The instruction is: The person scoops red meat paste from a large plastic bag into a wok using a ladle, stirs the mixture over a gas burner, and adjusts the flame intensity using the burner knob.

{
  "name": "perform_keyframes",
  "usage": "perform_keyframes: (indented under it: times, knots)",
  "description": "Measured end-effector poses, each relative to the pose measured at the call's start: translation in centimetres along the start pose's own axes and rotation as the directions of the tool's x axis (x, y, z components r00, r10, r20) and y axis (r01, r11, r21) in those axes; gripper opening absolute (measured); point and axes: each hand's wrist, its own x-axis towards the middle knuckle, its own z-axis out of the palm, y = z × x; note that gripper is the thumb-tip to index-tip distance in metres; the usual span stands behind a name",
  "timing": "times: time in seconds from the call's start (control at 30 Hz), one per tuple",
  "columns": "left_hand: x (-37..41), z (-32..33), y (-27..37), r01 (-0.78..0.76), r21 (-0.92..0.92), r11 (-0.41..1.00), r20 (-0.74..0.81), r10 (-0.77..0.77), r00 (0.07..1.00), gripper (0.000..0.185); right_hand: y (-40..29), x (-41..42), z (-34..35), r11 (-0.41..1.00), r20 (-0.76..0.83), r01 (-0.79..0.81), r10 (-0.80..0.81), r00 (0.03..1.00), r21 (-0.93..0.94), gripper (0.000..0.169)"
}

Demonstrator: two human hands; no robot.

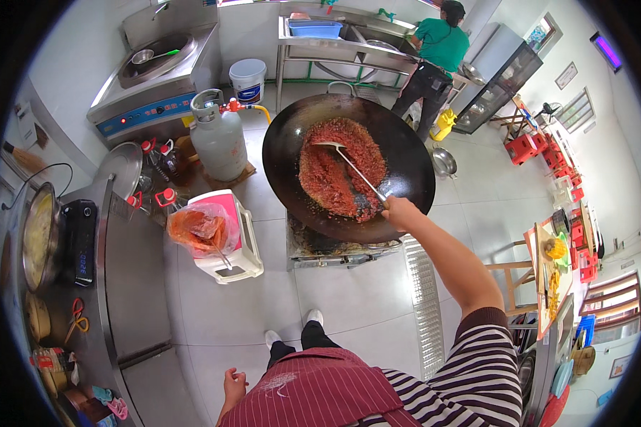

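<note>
My right hand (404, 214) is closed around the handle of a long metal wok spatula (359, 172). The spatula's head rests in a dark red, oily, crumbly mash (342, 160) spread over the middle of a large black wok (414, 152). Beneath the wok stands a low gas stove (320, 246), its front edge showing. Down by my left side, apart from the wok, my left hand (235, 385) hangs with its fingers loosely bent, and nothing shows in it.
Left of the wok, an orange-stained plastic bag (200, 229) sits on a pink-and-white stool (253, 251). A gas cylinder (219, 141) stands behind it. A steel counter (104, 320) runs along the left. Beyond the wok, a person in green (442, 45) faces the sink. A drain grate (423, 304) lies at right.
</note>
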Motion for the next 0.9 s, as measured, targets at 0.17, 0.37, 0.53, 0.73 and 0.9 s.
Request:
perform_keyframes:
  times: [0.17,0.37,0.53,0.73,0.9]
  knots:
    - [0.2,0.7,-2.3,0.009,-0.015,1.000,0.037,-0.009,0.999,0.042,0.0,-3.7,1.6,0.999,0.045,0.038,-0.036,0.998,-0.033,0.027]
    - [1.1,0.8,0.9,-0.121,0.132,0.984,0.064,0.113,0.991,0.041,3.7,-12.9,-3.8,0.959,0.025,-0.035,0.044,0.999,-0.283,0.022]
    - [4.2,-0.5,1.2,-0.133,0.039,0.990,0.071,0.130,0.989,0.041,4.3,-20.5,-9.4,0.962,-0.051,-0.058,0.046,0.998,-0.268,0.023]
    - [5.4,-0.2,2.0,-0.096,0.041,0.995,0.063,0.093,0.994,0.040,4.9,-22.3,-9.4,0.958,0.126,-0.201,0.229,0.965,-0.204,0.023]
    - [4.3,0.8,0.8,-0.065,0.016,0.998,0.084,0.063,0.994,0.040,6.0,-13.7,-3.8,0.979,0.141,-0.107,0.132,0.981,-0.173,0.022]
